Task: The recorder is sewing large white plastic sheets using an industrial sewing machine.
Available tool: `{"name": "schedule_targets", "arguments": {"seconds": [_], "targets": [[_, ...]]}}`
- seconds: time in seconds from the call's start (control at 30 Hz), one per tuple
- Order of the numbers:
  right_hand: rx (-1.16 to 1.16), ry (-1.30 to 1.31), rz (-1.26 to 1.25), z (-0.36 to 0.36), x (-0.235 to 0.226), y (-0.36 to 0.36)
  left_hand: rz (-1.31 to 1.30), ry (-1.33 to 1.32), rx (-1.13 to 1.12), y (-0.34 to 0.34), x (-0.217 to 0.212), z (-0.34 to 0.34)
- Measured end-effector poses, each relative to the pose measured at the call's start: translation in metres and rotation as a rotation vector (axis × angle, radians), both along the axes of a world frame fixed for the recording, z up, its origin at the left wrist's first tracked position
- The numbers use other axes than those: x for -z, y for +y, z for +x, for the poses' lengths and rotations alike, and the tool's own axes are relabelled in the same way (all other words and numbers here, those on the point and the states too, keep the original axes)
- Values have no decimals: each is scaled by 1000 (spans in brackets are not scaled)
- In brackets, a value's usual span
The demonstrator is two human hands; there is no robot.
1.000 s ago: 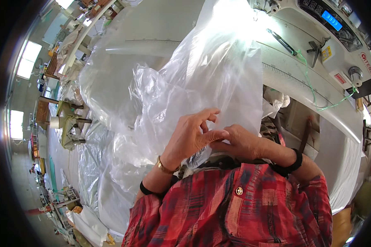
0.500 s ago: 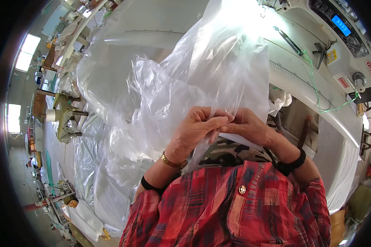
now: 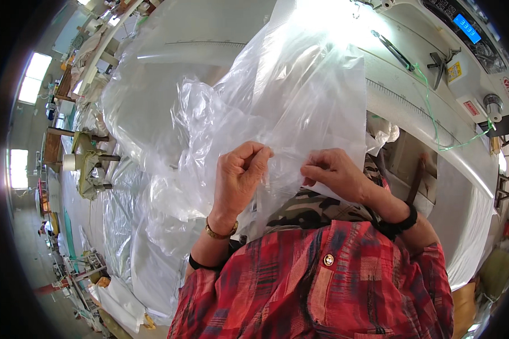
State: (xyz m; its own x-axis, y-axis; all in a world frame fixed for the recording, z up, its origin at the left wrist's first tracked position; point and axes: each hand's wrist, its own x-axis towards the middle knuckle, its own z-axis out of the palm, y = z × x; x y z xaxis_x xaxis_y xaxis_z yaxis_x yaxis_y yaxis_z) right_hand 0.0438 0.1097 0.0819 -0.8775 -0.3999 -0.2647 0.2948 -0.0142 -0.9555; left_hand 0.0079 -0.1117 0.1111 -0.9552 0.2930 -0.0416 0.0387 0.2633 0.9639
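A large clear plastic bag (image 3: 277,107) lies crumpled across a white work table (image 3: 209,34) and hangs toward my lap. My left hand (image 3: 237,178) pinches the near edge of the plastic between thumb and fingers. My right hand (image 3: 336,172) grips the same edge a short way to the right. Between my hands the plastic is pulled flat. A gold bracelet and a dark band sit on my left wrist, a dark band on my right. My red plaid shirt (image 3: 322,282) fills the lower middle.
A white sewing machine (image 3: 464,62) with a blue display stands at the upper right, with scissors (image 3: 393,51) on the table beside it. More clear plastic (image 3: 119,214) is heaped at the left. A thread stand (image 3: 87,164) and other workstations run along the far left.
My hands, close together on the plastic edge a second ago, have moved apart along it. The sheet between them is now stretched wider.
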Motion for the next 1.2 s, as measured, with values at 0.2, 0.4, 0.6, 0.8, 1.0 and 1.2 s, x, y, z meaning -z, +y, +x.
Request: {"name": "schedule_targets", "arguments": {"seconds": [0.2,0.4,0.6,0.8,1.0,1.2], "targets": [[741,912,754,6,0,32,126,67,53,2,-20,4],[821,87,104,16,20,41,120,-262,166,18,-28,13],[276,421,461,41,-26,18,132,-86,282,32,-27,20],[85,813,541,46,-56,-2,-52,247,318,38,-30,25],[-177,731,421,50,-48,-8,-28,168,329,36,-31,26],[-173,1080,470,47,-48,-21,-72,70,326,31,-33,26]]}}
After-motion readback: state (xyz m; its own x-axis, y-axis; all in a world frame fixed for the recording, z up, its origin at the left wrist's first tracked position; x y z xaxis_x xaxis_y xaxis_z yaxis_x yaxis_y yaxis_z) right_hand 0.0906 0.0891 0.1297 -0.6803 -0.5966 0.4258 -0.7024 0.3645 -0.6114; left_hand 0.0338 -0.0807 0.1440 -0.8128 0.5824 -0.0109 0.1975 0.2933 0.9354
